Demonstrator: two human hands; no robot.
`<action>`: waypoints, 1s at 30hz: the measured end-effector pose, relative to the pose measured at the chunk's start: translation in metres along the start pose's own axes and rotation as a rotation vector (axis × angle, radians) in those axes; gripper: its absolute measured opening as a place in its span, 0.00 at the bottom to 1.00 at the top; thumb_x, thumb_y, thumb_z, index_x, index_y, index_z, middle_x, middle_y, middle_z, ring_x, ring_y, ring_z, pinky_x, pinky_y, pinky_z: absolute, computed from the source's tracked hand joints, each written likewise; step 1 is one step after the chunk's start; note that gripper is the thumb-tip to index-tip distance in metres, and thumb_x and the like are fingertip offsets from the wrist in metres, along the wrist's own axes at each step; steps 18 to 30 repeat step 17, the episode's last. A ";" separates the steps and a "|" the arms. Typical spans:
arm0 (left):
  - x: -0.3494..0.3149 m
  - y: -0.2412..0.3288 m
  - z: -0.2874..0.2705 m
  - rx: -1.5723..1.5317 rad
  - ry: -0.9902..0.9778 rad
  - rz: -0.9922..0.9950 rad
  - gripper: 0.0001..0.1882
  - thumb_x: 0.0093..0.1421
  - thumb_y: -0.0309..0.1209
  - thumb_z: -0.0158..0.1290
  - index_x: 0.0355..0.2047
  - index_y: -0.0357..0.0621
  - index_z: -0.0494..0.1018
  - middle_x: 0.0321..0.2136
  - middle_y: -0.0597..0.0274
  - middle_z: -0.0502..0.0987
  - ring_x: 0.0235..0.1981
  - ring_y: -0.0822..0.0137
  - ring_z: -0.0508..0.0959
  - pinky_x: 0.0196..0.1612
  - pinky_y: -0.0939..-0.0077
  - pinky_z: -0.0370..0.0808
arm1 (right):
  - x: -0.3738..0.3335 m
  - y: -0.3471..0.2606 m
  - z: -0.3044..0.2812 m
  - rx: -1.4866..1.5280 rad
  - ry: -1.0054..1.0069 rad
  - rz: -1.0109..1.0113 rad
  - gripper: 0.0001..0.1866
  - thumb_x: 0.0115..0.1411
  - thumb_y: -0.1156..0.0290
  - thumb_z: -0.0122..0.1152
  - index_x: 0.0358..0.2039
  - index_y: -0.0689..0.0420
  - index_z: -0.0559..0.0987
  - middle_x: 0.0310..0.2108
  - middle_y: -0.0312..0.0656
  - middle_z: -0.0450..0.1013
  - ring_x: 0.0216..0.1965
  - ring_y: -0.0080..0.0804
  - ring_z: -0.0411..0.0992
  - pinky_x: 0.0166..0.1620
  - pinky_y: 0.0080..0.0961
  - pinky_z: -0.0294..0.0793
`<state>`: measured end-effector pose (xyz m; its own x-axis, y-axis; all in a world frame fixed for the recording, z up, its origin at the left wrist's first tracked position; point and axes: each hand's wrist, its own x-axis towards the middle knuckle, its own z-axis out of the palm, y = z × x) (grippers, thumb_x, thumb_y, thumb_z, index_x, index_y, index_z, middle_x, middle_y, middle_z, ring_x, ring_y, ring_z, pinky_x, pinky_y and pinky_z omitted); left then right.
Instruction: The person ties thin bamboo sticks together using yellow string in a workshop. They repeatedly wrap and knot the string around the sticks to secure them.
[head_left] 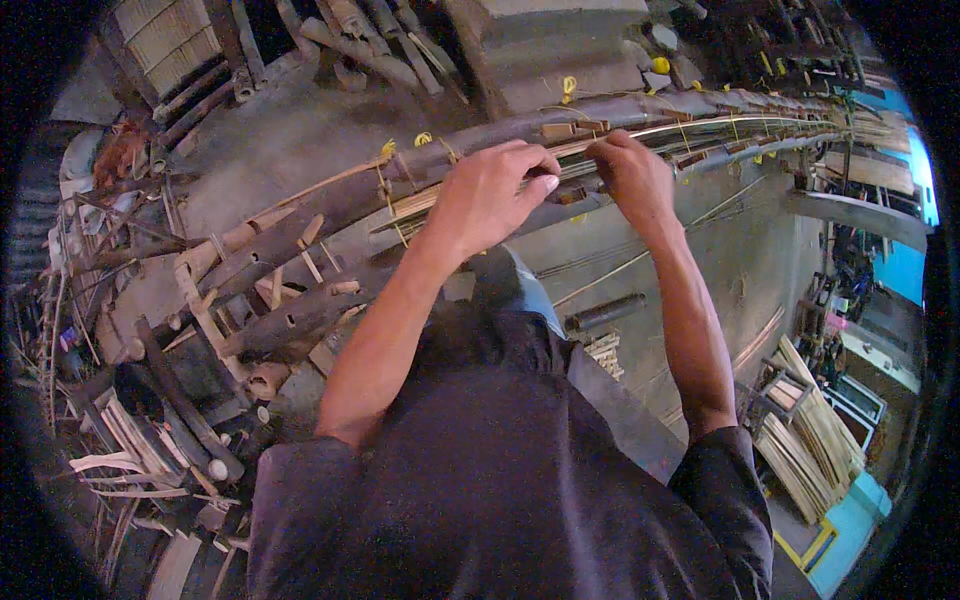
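Long thin pale bamboo strips (740, 122) lie in a bundle between two long dark poles (480, 133), which run across in front of me. My left hand (490, 195) is over the bundle, thumb and forefinger curled toward each other; what they pinch is hidden. A little to its right, my right hand (637, 178) has its fingers closed on a light bamboo strip (573, 148) that spans the gap between the hands. Yellow ties (388, 148) and small wooden blocks (557, 130) sit along the poles.
Cut logs and a wooden frame (205, 315) stand at left. Beyond the poles lie more logs (365, 55). On the near side, a short dark tube (605, 312) and small pale sticks (605, 355) lie on the floor. Stacked slats (800, 465) are at the lower right.
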<state>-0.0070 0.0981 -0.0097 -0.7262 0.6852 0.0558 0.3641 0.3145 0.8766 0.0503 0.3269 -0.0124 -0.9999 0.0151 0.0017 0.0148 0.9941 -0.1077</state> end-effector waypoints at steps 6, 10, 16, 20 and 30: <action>-0.044 -0.029 -0.044 -0.133 0.331 -0.316 0.13 0.63 0.38 0.51 0.40 0.44 0.77 0.37 0.55 0.80 0.38 0.51 0.80 0.44 0.64 0.74 | -0.120 -0.080 0.021 1.744 -0.684 0.770 0.27 0.58 0.70 0.63 0.58 0.52 0.68 0.31 0.33 0.70 0.32 0.21 0.69 0.36 0.22 0.71; -0.038 -0.009 -0.043 0.237 0.134 -0.434 0.15 0.64 0.40 0.48 0.41 0.45 0.77 0.37 0.52 0.80 0.38 0.50 0.80 0.45 0.62 0.74 | -0.107 -0.094 0.119 1.441 -0.525 0.126 0.12 0.59 0.66 0.61 0.42 0.57 0.77 0.30 0.38 0.73 0.30 0.27 0.71 0.36 0.27 0.71; -0.054 -0.072 0.021 0.569 0.183 -0.262 0.20 0.57 0.44 0.54 0.43 0.43 0.76 0.35 0.44 0.79 0.39 0.49 0.79 0.44 0.59 0.75 | 0.035 -0.115 -0.134 0.368 -0.292 -0.572 0.09 0.55 0.67 0.62 0.33 0.57 0.81 0.32 0.48 0.74 0.40 0.39 0.75 0.42 0.34 0.73; -0.050 -0.069 0.018 0.579 0.186 -0.244 0.20 0.57 0.44 0.54 0.43 0.43 0.76 0.35 0.44 0.79 0.39 0.49 0.79 0.44 0.59 0.75 | 0.066 -0.141 -0.122 0.291 -0.266 -0.741 0.10 0.54 0.63 0.63 0.31 0.57 0.81 0.35 0.53 0.76 0.44 0.42 0.76 0.42 0.35 0.75; -0.050 -0.069 0.018 0.579 0.186 -0.244 0.20 0.57 0.44 0.54 0.43 0.43 0.76 0.35 0.44 0.79 0.39 0.49 0.79 0.44 0.59 0.75 | 0.066 -0.141 -0.122 0.291 -0.266 -0.741 0.10 0.54 0.63 0.63 0.31 0.57 0.81 0.35 0.53 0.76 0.44 0.42 0.76 0.42 0.35 0.75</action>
